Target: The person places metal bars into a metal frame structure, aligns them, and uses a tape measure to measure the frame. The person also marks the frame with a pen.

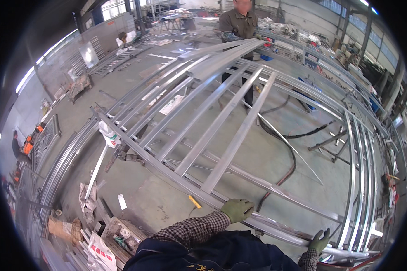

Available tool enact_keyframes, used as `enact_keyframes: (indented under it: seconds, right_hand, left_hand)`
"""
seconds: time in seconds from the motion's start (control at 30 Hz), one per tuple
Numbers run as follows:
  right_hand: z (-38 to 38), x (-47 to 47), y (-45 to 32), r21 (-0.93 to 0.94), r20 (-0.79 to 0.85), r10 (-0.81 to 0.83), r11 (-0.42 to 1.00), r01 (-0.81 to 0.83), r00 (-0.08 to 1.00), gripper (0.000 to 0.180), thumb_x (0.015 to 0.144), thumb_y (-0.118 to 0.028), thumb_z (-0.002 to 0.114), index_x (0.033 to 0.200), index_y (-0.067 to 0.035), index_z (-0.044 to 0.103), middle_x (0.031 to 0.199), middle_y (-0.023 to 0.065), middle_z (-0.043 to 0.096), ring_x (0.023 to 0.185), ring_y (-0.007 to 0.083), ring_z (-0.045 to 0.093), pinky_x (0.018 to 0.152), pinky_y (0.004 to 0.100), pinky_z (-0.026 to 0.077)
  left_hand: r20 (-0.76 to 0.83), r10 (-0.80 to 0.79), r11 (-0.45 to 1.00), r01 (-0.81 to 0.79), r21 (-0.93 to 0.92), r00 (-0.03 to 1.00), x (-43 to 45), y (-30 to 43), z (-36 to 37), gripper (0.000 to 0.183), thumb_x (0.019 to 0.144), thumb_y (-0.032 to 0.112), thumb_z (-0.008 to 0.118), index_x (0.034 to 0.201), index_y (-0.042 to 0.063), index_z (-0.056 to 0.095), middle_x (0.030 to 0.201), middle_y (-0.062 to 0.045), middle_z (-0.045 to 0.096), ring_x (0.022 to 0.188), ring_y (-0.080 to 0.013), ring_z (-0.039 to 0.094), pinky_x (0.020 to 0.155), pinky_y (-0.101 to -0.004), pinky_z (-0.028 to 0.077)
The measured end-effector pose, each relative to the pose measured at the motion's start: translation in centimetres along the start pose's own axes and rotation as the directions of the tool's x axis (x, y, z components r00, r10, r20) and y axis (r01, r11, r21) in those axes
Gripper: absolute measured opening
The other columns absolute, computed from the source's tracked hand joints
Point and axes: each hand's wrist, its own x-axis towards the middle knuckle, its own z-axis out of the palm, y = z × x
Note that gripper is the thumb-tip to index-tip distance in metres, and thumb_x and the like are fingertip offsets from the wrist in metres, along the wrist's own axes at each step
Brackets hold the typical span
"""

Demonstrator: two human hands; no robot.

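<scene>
Before me lies a large frame of silvery metal tubes, with its near rail (pixel 278 229) running along my body. My left hand (pixel 237 210), in a green work glove, lies over this rail with its fingers bent around it. Farther right, my right hand (pixel 320 241), gloved the same way, is at the rail with thumb and fingers apart; its underside is hidden. Several loose metal bars (pixel 224 155) slant from the near rail to the far rail (pixel 312 98). More bars (pixel 354 183) stand side by side across the frame's right end.
Across the frame, a person (pixel 239 25) has a hand at the ends of some wide metal profiles (pixel 224 59). Black hoses (pixel 293 159) snake over the floor beneath. At lower left are a plastic basket (pixel 120 233) and long stacked profiles (pixel 68 159). A yellow-handled tool (pixel 195 202) is near the rail.
</scene>
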Motion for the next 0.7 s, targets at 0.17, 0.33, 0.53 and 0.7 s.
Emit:
enact_keyframes:
  seconds: [0.17,0.33,0.53,0.7]
  right_hand:
    - [-0.1,-1.3,-1.9,-0.066,-0.024,-0.027,0.998,0.026,0.999,0.056,0.112,-0.030,0.062,0.156,0.005,0.057,0.152,0.0299,0.065,0.142,0.0437,0.062,0.121,0.0491,0.048]
    - [0.7,-0.9,-1.6,-0.069,-0.055,-0.021,0.997,0.017,0.998,0.055,0.111,-0.028,0.062,0.155,0.005,0.058,0.149,0.0305,0.066,0.140,0.0444,0.063,0.119,0.0499,0.049]
    - [0.5,-0.8,-2.0,-0.130,-0.067,0.005,0.991,-0.014,0.998,0.053,0.112,-0.026,0.060,0.156,0.005,0.057,0.153,0.0301,0.064,0.143,0.0442,0.061,0.120,0.0494,0.049]
    - [0.4,-0.9,-2.3,-0.176,-0.058,0.023,0.984,-0.033,0.998,0.052,0.112,-0.025,0.060,0.155,0.005,0.058,0.153,0.0294,0.064,0.143,0.0445,0.061,0.120,0.0491,0.049]
  left_hand:
    - [0.005,0.033,0.998,-0.033,-0.054,0.999,0.0,0.0,-0.3,0.027,0.105,0.034,0.065,0.119,0.012,0.076,0.110,-0.011,0.080,0.097,-0.0344,0.078,0.086,-0.0494,0.063]
    - [-0.009,0.044,0.990,-0.044,-0.137,0.999,0.0,0.1,-1.1,0.026,0.104,0.031,0.068,0.119,0.012,0.077,0.108,-0.012,0.081,0.096,-0.0345,0.078,0.085,-0.0479,0.063]
    - [-0.122,0.033,0.933,-0.075,-0.351,0.992,-0.6,-0.1,-2.1,0.028,0.101,0.027,0.074,0.123,0.009,0.078,0.112,-0.014,0.081,0.102,-0.0354,0.077,0.089,-0.0474,0.062]
    - [-0.435,-0.048,0.932,-0.116,-0.342,0.899,-1.3,-0.3,-2.8,0.042,0.101,0.025,0.076,0.136,0.002,0.071,0.131,-0.021,0.074,0.125,-0.0424,0.067,0.106,-0.0514,0.055]
